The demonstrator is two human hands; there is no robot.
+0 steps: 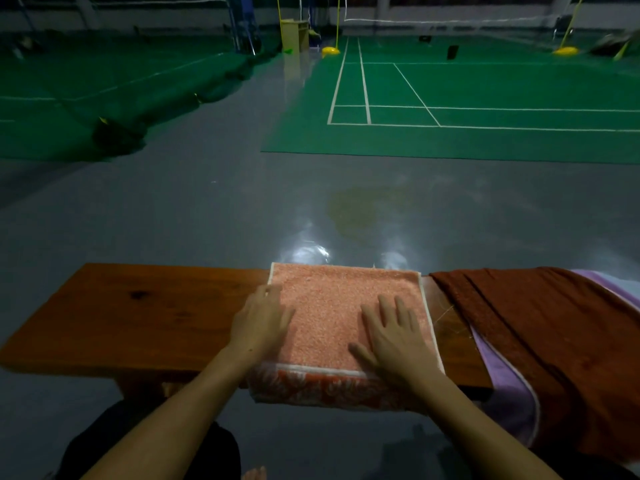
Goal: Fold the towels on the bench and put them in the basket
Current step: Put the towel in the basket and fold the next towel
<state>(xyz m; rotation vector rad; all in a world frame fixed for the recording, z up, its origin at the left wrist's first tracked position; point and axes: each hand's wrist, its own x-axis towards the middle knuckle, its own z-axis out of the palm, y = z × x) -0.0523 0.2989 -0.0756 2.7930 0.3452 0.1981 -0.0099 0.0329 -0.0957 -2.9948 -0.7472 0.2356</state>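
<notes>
Orange towel: terry cloth, nubbly pile, folded to a near-square with a pale stitched border; a darker patterned band runs along its near edge, which overhangs the front of the bench. It lies on the middle of the bench, a long plank of reddish-brown varnished wood with visible grain and a dark knot.

Left hand: fingers straight and spread, palm down, resting on the towel's left edge, partly on the wood.

Right hand: flat and open, fingers splayed, pressing on the towel's right half near its front edge.

Brown towel: rust-brown cloth, finer weave, draped in long soft folds over the right end of the bench, just beside the orange one with a strip of bare wood between.

Purple towel: lilac, smooth, white-edged, lying under the brown one and hanging off the front.

Floor: grey, glossy, reflecting light. Beyond it, a green court mat with white lines.
</notes>
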